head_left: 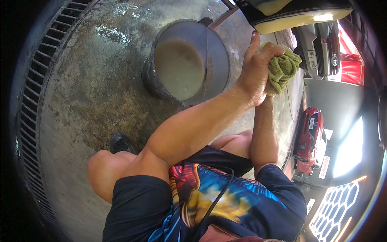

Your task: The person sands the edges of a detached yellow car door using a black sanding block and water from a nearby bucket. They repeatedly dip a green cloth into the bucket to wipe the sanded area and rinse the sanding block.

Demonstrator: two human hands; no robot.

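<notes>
The bunched olive-green textured cloth (pixel 284 68) is at far right of centre, with the fingers of your left hand (pixel 258 66) partly curled over it, one extended toward the glossy dark curved panel (pixel 282 16); your right hand is hidden behind, so I cannot tell its grip. To their left, a round black bucket (pixel 217 60) of cloudy liquid stands on wet grey concrete (pixel 96 76).

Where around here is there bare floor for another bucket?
The widest bare patch is the floor between the drain grate and the bucket, though wet in places. A smaller one lies between the bucket and the dark shoe. It's crowded to the bucket's right, where the left hand holds the green cloth near the glossy dark panel.
</notes>
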